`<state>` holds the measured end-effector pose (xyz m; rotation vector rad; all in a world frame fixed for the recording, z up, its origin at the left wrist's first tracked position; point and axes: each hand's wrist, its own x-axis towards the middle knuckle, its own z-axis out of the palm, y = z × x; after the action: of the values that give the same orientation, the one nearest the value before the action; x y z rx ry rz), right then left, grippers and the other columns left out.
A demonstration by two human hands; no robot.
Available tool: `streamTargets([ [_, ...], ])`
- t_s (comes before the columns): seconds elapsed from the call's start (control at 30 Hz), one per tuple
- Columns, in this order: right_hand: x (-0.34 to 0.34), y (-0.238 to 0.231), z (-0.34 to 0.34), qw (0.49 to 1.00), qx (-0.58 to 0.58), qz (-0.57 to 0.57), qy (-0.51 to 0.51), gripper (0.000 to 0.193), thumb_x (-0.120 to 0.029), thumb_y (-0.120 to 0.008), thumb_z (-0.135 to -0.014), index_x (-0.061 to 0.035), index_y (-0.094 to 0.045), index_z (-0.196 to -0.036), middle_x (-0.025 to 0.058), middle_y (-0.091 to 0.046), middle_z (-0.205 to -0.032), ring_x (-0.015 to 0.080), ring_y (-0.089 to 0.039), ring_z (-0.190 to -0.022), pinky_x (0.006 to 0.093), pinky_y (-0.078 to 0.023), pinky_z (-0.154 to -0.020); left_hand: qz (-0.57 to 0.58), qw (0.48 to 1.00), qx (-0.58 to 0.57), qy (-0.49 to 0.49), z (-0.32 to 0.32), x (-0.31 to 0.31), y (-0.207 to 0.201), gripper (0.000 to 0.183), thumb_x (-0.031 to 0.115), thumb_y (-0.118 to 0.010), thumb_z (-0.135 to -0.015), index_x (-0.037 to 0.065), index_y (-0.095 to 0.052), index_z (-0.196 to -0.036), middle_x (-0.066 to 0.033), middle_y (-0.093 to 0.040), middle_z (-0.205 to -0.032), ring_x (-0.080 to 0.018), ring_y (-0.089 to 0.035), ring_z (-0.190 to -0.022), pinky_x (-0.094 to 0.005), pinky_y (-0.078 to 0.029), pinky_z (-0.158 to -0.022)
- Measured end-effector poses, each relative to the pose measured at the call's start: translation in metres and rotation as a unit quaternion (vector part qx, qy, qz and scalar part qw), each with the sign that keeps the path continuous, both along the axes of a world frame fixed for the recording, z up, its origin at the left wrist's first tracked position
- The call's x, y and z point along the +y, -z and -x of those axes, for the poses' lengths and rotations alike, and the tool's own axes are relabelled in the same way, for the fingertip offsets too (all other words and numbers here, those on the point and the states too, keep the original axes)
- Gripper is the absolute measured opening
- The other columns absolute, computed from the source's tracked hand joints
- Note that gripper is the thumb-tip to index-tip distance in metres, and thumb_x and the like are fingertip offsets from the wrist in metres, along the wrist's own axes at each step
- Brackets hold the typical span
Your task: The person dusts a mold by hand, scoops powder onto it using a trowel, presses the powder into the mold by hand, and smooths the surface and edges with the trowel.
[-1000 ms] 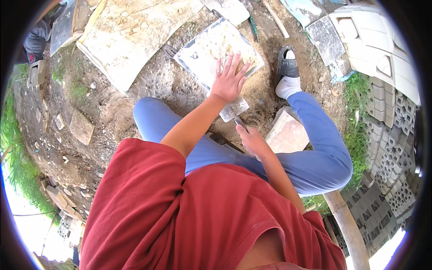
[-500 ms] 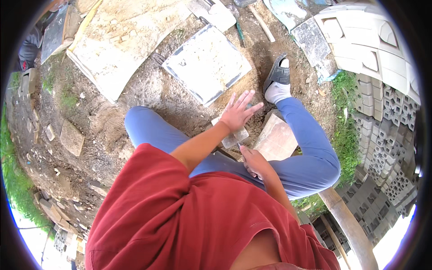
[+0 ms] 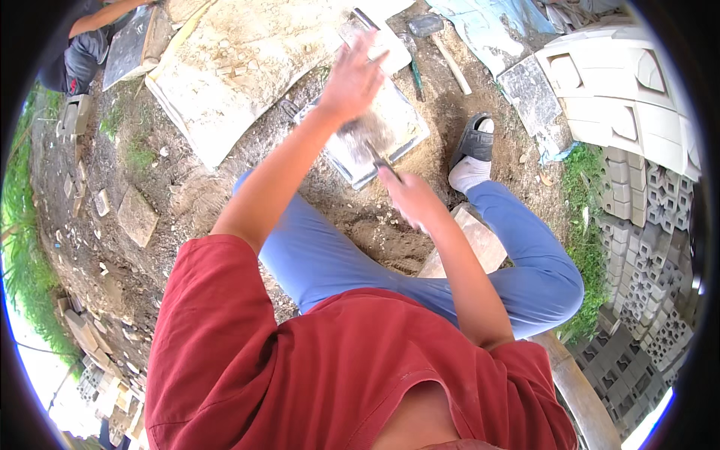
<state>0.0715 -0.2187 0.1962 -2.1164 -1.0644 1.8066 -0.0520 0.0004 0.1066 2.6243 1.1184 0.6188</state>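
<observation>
A shallow square mould (image 3: 358, 182) with pale powder in it lies on the ground before my legs. My right hand (image 3: 411, 199) is closed around the handle of a flat-bladed trowel (image 3: 375, 150). Its grey blade is blurred by motion and lies over the mould's near part; whether it touches the powder I cannot tell. Over the mould's far left part, my left hand (image 3: 351, 81) is raised with fingers spread, smeared by motion and holding nothing I can see. A reddish-white slab (image 3: 480, 238) lies by my bent right leg.
A powder-covered sheet (image 3: 217, 82) spreads at the far left, with another person's arm (image 3: 105, 16) beyond. Past the mould lie a green-handled tool (image 3: 417, 75) and a mallet (image 3: 427, 27). White moulded pieces (image 3: 622, 82) and stacked vent blocks (image 3: 660, 247) stand on the right.
Both hands have moved forward from close to my lap to the mould. The trowel has gone with my right hand. The view has shifted slightly, and another person's arm shows at the upper left.
</observation>
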Motion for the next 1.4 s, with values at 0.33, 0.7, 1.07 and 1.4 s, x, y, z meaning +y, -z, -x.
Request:
streamTargets([
  [0.33, 0.092, 0.037, 0.015, 1.0, -0.026, 0.011, -0.005, 0.06, -0.059, -0.053, -0.107, -0.0036, -0.056, -0.084, -0.0001, -0.047, -0.06, 0.0118, -0.044, -0.041, 0.0333, -0.037, -0.036, 0.158, 0.968, -0.144, -0.133, 0.054, 0.062, 0.051, 0.065, 0.051, -0.026, -0.114, 0.005, -0.067, -0.137, -0.028, -0.043, -0.163, -0.0448, -0.026, -0.159, -0.0542, -0.02, -0.132],
  [0.7, 0.092, 0.063, 0.017, 0.996, 0.028, 0.083, 0.031, 0.058, -0.059, -0.053, -0.107, -0.0097, -0.051, -0.077, -0.0022, -0.041, -0.057, 0.0113, -0.035, -0.037, 0.0321, -0.032, -0.033, 0.139, 0.987, -0.018, -0.083, 0.025, 0.05, 0.117, 0.058, 0.045, -0.031, -0.114, 0.009, -0.047, -0.157, -0.0207, -0.036, -0.169, -0.0374, -0.027, -0.16, -0.0503, -0.021, -0.132],
  [1.07, 0.09, 0.058, 0.001, 0.988, 0.061, 0.137, 0.041, 0.063, -0.06, -0.05, -0.108, -0.0018, -0.056, -0.085, 0.001, -0.044, -0.052, 0.0158, -0.043, -0.034, 0.0349, -0.038, -0.037, 0.156, 0.984, -0.001, -0.083, 0.008, 0.041, 0.116, 0.063, 0.052, -0.028, -0.114, 0.011, -0.046, -0.159, -0.0201, -0.031, -0.172, -0.0372, -0.022, -0.162, -0.0519, -0.018, -0.132],
  [1.4, 0.095, 0.056, -0.003, 0.992, 0.03, 0.118, 0.037, 0.062, -0.059, -0.05, -0.108, -0.0044, -0.055, -0.078, 0.0018, -0.046, -0.054, 0.0178, -0.046, -0.039, 0.0375, -0.039, -0.041, 0.174, 0.983, -0.045, -0.034, 0.004, 0.043, 0.109, 0.065, 0.054, -0.029, -0.113, 0.011, -0.043, -0.16, -0.0201, -0.033, -0.171, -0.038, -0.027, -0.16, -0.0515, -0.022, -0.131],
])
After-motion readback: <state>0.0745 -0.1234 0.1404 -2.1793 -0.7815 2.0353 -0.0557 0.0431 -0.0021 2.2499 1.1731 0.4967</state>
